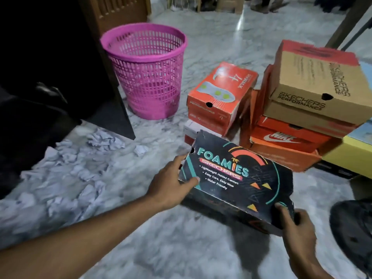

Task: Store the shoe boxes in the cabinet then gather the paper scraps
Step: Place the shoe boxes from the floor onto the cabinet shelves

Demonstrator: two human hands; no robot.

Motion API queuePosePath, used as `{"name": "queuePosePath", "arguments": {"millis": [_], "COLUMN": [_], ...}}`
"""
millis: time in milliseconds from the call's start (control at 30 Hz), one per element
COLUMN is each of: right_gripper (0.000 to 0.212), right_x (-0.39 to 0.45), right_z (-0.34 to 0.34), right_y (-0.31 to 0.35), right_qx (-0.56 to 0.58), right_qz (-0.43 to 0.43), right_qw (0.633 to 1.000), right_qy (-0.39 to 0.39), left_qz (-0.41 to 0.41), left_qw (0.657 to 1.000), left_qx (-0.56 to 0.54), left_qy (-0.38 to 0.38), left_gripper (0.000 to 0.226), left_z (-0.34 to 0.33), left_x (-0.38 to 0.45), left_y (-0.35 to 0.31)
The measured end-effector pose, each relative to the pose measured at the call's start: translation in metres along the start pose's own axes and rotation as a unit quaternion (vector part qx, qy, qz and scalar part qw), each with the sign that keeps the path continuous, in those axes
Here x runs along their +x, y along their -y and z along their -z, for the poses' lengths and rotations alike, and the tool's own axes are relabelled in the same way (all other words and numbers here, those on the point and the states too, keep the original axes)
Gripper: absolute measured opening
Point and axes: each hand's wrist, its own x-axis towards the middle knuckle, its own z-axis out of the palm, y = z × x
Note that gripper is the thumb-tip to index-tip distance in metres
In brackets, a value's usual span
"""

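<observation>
Foamies shoe box (237, 182), black with printed lid, sits tilted low over the marble floor (181, 248), held at both short ends. Whether its underside touches the floor cannot be told.

Left hand (171, 186): fingers wrapped round the far-left end, thumb lying on the lid's edge. Right hand (296, 222): clasps the near-right corner, thumb on the lid, fingers curled under and out of sight.

Handling, judged: cardboard, stiff along edges and corners, softer mid-panel. Lid rim looks worn and slightly ragged at the left end, so squeezing there may buckle it. Weight unknown; contents not visible. Best hold is as now, opposite ends with fingers under the base, so the loose lid cannot lift off. Printed surface looks smooth, possibly a little slick.

Beyond the box: orange Go Walk box (219, 97) on a white box, and to its right a stack with a tan Skechers Performance box (318, 87) over an orange Nike box (287, 135). All are yet to be stored.

Pink basket (147, 71) stands on the floor beside the dark cabinet (50, 67), upper left, whose interior is too dark to read.

Paper scraps (80, 168), crumpled white, lie scattered on the floor left of the hands, near the cabinet's foot. None gathered yet.
</observation>
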Motion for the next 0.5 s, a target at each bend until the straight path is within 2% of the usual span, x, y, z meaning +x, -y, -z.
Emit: {"name": "queuePosePath", "arguments": {"millis": [167,267,400,500], "right_gripper": [0.061,0.054,0.059,0.037], "right_x": [-0.066,-0.103,-0.149,-0.179], "right_z": [-0.065,-0.102,-0.142,-0.171], "right_y": [0.047,0.085,0.130,0.164], "right_qx": [0.024,0.038,0.049,0.056], "right_qz": [0.040,0.068,0.131,0.177], "right_qw": [0.995,0.988,0.965,0.935], "right_qy": [0.086,0.135,0.220,0.303], "left_qz": [0.020,0.042,0.057,0.057], "left_qw": [0.989,0.971,0.940,0.907], "left_qx": [0.014,0.011,0.009,-0.038], "left_qy": [-0.144,-0.233,-0.336,-0.417], "left_gripper": [0.066,0.067,0.062,0.054], "left_z": [0.083,0.133,0.198,0.237], "left_x": [-0.035,-0.061,-0.105,-0.137], "left_y": [0.036,0.056,0.074,0.089]}}
